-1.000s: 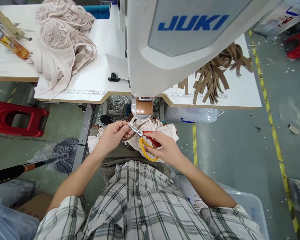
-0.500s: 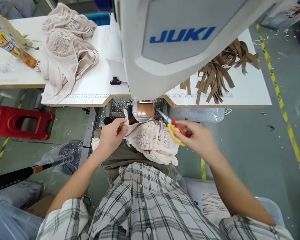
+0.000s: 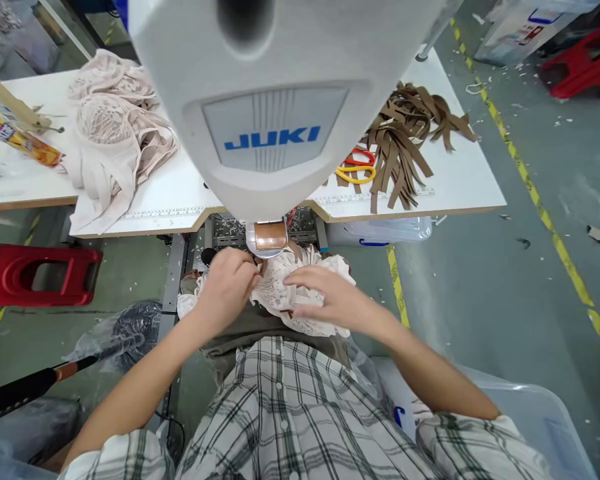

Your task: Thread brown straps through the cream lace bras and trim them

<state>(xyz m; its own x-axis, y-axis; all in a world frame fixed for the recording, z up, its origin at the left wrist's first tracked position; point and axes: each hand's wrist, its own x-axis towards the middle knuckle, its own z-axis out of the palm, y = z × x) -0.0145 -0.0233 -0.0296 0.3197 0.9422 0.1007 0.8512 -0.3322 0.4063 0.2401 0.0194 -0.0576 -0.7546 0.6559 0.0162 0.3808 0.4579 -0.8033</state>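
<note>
- Since the earlier frame, the small scissors with one red and one yellow looped handle (image 3: 363, 167) have gone from the right hand (image 3: 330, 297) to the white bench (image 3: 460, 180); that hand has come back over the lap.
- The scissors lie near the bench's front edge, right of its cut-out, handles towards the person, against the heap of flat brown fabric strips (image 3: 400, 147).
- The cream lace garment (image 3: 275, 287) is on the person's lap, in front of the cut-out, below the brown-topped metal end (image 3: 271, 235) of the white JUKI sewing machine (image 3: 280, 187).
- The garment's long axis runs side to side across the lap; most of its bulk lies to the right of the left hand (image 3: 229, 287).
- The left hand's fingers are bent in a pinch on the garment's left part, fingertips blurred; this hand is the nearer to the metal end.
- The right hand holds nothing: fingers spread over the garment's right part, pointing left. Whether they touch the lace, I cannot tell.
</note>
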